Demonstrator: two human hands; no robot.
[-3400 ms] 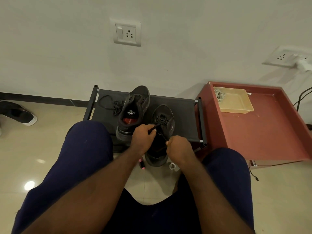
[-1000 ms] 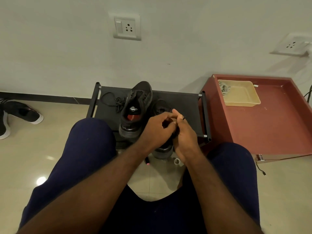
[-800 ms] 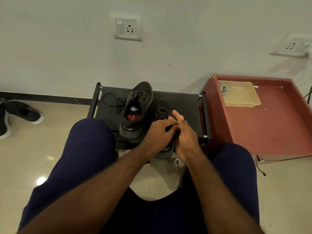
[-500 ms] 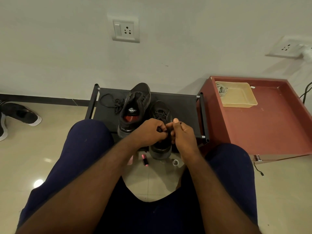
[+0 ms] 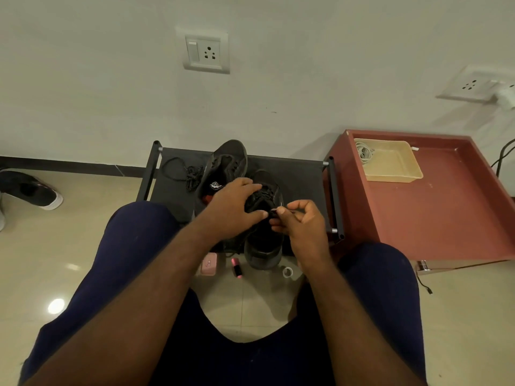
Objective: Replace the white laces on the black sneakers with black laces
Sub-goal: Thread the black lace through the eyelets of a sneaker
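a pale wall [image 5: 83, 79] filled the upper half of the view and a glossy beige floor [image 5: 55, 260] spread below it. the person's legs [image 5: 125, 260], in dark blue, framed the lower part. at the right, against the wall, stood a red cabinet [image 5: 446, 213], and just beside it on the left was a low black bench [image 5: 301, 176].

two black sneakers sat side by side on the bench. the far sneaker [image 5: 227, 162] pointed its toe at the wall, its opening showing a red insole. the near sneaker [image 5: 264, 246] lay to its right, heel end toward the person at the bench's front edge.

the left hand [image 5: 234, 207] lay spread over the near sneaker, fingers fairly straight and resting on its top, the thumb reaching toward the other hand. the right hand [image 5: 303, 224] was curled, thumb and forefinger pinching the end of the black lace [image 5: 260, 196] threaded through that sneaker.

a beige tray [image 5: 390, 178] sat on the cabinet with a coiled pale cord [image 5: 365, 151] in its far corner. a stray shoe [image 5: 30, 188] with a white sole lay on the floor well to the left. a wall socket [image 5: 206, 51] sat above the bench and a second socket [image 5: 471, 84] above the cabinet.

a loose black lace [image 5: 192, 174] lay bunched on the bench, left of the far sneaker. on the floor near the bench's front were a pink case [image 5: 209, 264], a pink tube [image 5: 237, 267] and a small pale ring [image 5: 287, 272].
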